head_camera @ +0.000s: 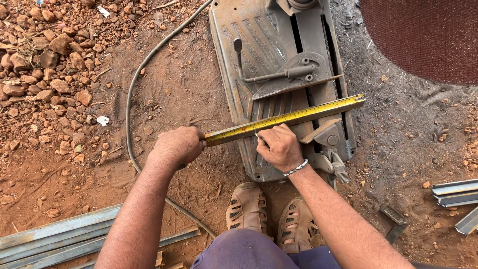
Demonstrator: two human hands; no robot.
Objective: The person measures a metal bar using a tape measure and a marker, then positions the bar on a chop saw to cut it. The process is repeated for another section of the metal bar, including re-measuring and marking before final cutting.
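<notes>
My left hand (pixel 177 145) is closed around the near end of a yellow tape measure blade (pixel 284 118), which lies stretched along a metal bar across the grey base of a cutting machine (pixel 249 55). My right hand (pixel 280 145), with a silver bracelet on the wrist, pinches a small white marker against the tape near its middle. The bar under the tape is mostly hidden. The tape's far end (pixel 359 99) reaches past the machine's vise.
A grey cable (pixel 130 99) curves over the red dirt on the left. Loose stones (pixel 45 60) lie at top left. Metal bars (pixel 55 239) lie at bottom left, more offcuts (pixel 455 192) at the right. My sandalled feet (pixel 269 216) stand just below the machine.
</notes>
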